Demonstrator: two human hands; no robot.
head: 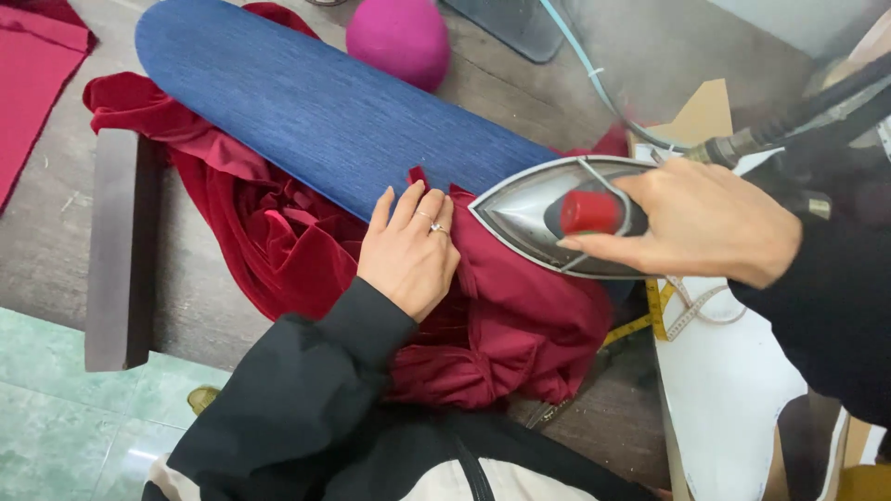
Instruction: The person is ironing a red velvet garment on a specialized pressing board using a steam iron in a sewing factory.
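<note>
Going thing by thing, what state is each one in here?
Iron: flat on the red cloth, gripped.
Red cloth: crumpled, draped over the board.
Board: mostly bare, near end covered.
Left hand: flat, pressing the cloth.
Right hand: closed on the iron's handle.
Tape measure: loose, uncoiled.

Padded sleeve board (316, 107) running from far left toward centre on the desk (56, 232). Garment (501, 315) draped under and over its near end. Left hand (408, 250) flat on the garment at centre. Iron (548, 223) just right of it, on the garment, under the right hand (696, 227). Round pad (399, 37) far behind the board. Tape measure (664, 315) near right.
</note>
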